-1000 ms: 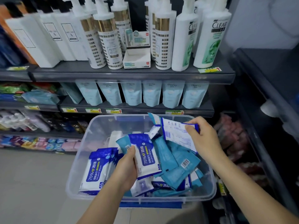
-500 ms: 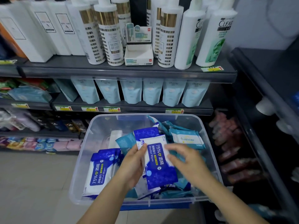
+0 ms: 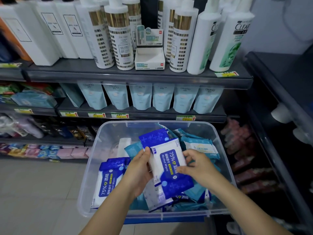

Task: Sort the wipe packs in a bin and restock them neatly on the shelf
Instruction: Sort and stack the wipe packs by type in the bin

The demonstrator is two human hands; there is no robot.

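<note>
**Inspector:** State of the hands?

**Checker:** The left hand [image 3: 138, 172] grips the left edge of 1 white-and-blue soft plastic alcohol wipe pack [image 3: 166, 160]. Its thumb lies on the printed face and the other fingers curl behind. The right hand [image 3: 198, 167] pinches the pack's right edge between thumb and fingertips. Both hands grasp the same pack.

**Inspector:** Location of that pack?

**Checker:** It is held over the middle of the clear rectangular plastic bin [image 3: 169, 122], printed face up, its long axis running from near rim to far rim (the label reads "75% Alcohol Wipes"). I cannot tell whether its lower end touches the loose packs beneath.

**Inspector:** Contents of the bin?

**Checker:** A stack of matching blue-and-white wipe packs [image 3: 108, 180] sits against the left wall, toward the near-left corner. Teal soft wipe packs [image 3: 199, 145] lie jumbled along the right wall and into the far-right corner.

**Inspector:** Shelving?

**Checker:** A dark grey metal shelf unit [image 3: 135, 77] stands beyond the bin's far rim. Its upper board carries tall white pump bottles [image 3: 120, 34], with 1 small white cardboard display box [image 3: 149, 56] between them. The board below holds a row of pale blue stand-up pouches [image 3: 140, 97], upright and side by side. Yellow-and-green price tags [image 3: 96, 114] line its front edge.
</note>
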